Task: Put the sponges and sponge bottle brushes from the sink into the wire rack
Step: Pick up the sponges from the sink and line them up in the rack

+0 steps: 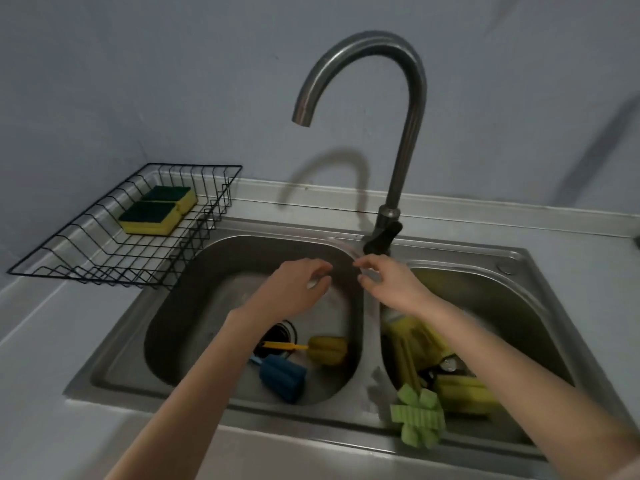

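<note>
The black wire rack [69, 258] stands on the counter left of the sink and holds two yellow sponges with dark green tops [152, 218] [171, 197]. In the left basin lie a yellow bottle brush [327, 349] and a blue bottle brush [282, 377]. The right basin holds a green bottle brush [417, 415], a yellow sponge [464, 394] and a yellow rubber glove [414, 344]. My left hand [296, 289] and my right hand [388, 284] hover over the basin divider near the tap base, fingers spread, holding nothing.
A tall curved steel tap [408, 140] rises behind the double steel sink [114, 362]. The left basin's drain [280, 336] lies under my left forearm. A grey wall stands behind, and the grey counter [41, 375] runs along the left.
</note>
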Tool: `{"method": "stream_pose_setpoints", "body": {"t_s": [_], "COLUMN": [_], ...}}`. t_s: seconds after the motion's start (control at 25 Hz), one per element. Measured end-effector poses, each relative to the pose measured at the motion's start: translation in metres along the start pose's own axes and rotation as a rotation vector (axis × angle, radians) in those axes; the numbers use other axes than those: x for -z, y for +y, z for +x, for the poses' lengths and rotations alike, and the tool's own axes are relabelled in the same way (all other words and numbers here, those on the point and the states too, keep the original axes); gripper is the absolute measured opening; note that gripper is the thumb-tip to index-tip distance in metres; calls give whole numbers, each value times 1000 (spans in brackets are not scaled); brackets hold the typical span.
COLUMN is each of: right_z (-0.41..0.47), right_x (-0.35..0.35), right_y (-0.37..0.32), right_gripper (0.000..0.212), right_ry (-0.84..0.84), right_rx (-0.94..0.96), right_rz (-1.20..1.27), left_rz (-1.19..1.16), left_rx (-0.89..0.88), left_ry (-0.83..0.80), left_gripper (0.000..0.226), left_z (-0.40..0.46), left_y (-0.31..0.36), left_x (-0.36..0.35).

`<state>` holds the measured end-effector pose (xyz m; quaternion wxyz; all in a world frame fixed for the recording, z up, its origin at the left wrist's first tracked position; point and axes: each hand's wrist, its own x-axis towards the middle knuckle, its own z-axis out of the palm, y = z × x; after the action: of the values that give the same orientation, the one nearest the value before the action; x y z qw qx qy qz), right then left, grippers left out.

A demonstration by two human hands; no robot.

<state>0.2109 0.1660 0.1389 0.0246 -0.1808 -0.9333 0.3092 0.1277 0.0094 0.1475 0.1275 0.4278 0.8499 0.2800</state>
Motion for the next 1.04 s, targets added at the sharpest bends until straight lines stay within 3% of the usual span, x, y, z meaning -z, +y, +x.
{"method": "stream_pose_setpoints", "body": {"t_s": [0.4,0.8,1.04], "right_z": [-8,1,-1], "right_x": [28,3,-22], "right_y": [98,179,192], "right_gripper": [36,45,51], "right_ry": [-26,-155,-276], "right_rx": [-125,-355,-310], "right_rz": [-29,-68,-56], "left_rz": [-29,139,251], "left_rx": [16,101,146], "left_ry": [-209,-524,-752], "left_gripper": [35,44,48], "left_z": [35,89,97], "left_y": [59,67,57], "left_x": [-82,-157,-185]}}
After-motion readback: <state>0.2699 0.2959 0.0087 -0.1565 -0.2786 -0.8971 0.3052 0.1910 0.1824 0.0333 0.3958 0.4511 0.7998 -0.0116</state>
